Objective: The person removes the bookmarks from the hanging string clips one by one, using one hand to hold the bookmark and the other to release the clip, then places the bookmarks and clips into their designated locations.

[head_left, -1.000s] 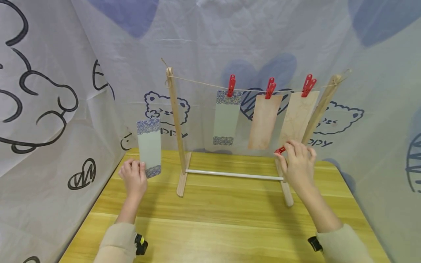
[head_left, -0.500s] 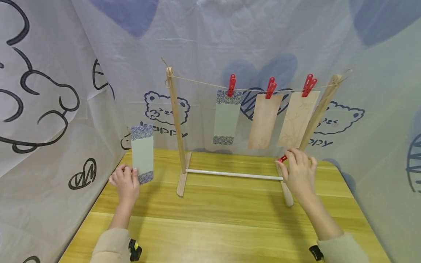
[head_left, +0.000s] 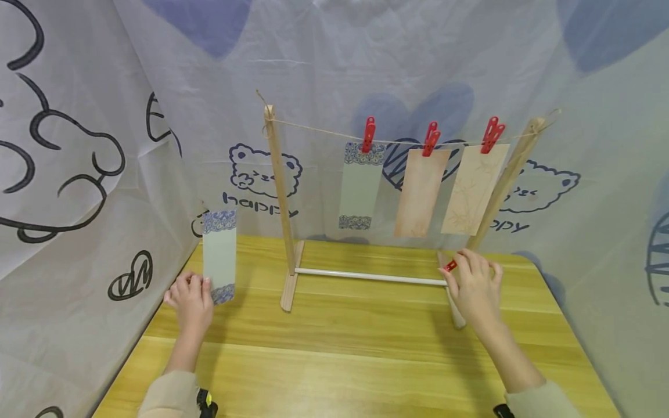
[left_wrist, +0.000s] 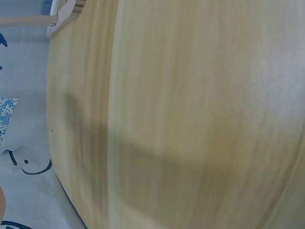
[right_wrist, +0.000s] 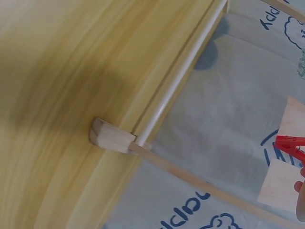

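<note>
At the left of the head view, my left hand (head_left: 190, 305) pinches a pale card with blue lace-patterned ends (head_left: 219, 255) by its lower left edge, holding it upright. A patterned corner of that card (left_wrist: 5, 114) shows at the left edge of the left wrist view. On the other side, my right hand (head_left: 477, 287) holds a red clothespin (head_left: 450, 265) between thumb and fingers, below the hanging cards. Three cards hang from a string by red clothespins: a blue-patterned card (head_left: 360, 188), a peach card (head_left: 421, 194) and a cream card (head_left: 474, 191).
The string (head_left: 319, 131) runs between a left wooden post (head_left: 280, 191) and a right wooden post (head_left: 509, 180). A white rod (head_left: 371, 277) joins their feet on the yellow wood table (head_left: 334, 354). Printed cloth (head_left: 313, 52) forms the walls behind and beside.
My left hand has moved left and down with the blue-patterned card. My right hand, still holding the clothespin, has lowered slightly, away from the cream card's bottom edge.
</note>
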The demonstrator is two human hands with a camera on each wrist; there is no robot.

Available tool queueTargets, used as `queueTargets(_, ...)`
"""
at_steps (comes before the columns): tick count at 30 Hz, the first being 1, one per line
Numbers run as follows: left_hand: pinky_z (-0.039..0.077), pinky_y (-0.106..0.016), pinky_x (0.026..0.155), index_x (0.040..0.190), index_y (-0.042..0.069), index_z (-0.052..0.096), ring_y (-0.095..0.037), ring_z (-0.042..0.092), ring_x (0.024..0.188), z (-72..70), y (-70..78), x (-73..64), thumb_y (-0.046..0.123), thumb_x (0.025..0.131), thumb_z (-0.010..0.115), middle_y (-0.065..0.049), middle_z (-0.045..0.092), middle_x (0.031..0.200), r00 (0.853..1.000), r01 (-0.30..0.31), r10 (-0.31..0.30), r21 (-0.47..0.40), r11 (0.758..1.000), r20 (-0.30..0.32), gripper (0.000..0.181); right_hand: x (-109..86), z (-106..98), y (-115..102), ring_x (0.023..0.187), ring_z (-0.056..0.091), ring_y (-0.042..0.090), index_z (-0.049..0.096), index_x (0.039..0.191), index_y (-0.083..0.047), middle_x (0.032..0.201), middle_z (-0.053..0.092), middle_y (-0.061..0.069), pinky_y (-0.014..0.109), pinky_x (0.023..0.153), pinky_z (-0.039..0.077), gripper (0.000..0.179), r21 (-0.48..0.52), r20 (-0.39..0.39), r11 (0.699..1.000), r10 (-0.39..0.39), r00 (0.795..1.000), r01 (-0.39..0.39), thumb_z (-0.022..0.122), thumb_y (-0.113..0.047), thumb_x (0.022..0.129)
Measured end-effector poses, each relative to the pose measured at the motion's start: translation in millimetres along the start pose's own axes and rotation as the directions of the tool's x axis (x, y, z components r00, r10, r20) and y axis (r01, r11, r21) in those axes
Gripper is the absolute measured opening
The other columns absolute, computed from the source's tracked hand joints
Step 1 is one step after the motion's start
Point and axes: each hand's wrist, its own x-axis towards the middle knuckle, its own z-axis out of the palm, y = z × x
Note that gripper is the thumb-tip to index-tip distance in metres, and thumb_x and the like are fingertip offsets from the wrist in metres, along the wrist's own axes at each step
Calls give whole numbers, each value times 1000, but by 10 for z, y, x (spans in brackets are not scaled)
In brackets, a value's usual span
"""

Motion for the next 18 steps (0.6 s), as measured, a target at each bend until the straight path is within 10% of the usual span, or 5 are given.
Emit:
queueTargets(9,8,-63,90,89,-3,47,-45,32,99,-66,-133,-90,17,96,43,-27,38,109,997,50,-51,31,998,51,21,-191,74,14,108,42,34,53,110,-1,119,47,15,54,91,21,40,-11,149,996,90,985,-89,62,-31,85)
queueTargets(18,6,-63,91,88,-3,46,-47,32,98,-106,-244,-195,13,94,46,-28,38,109,995,81,-83,39,996,53,18,-390,169,81,102,45,35,55,104,-1,114,50,16,55,88,25,40,-15,106,999,52,993,-50,61,-35,83)
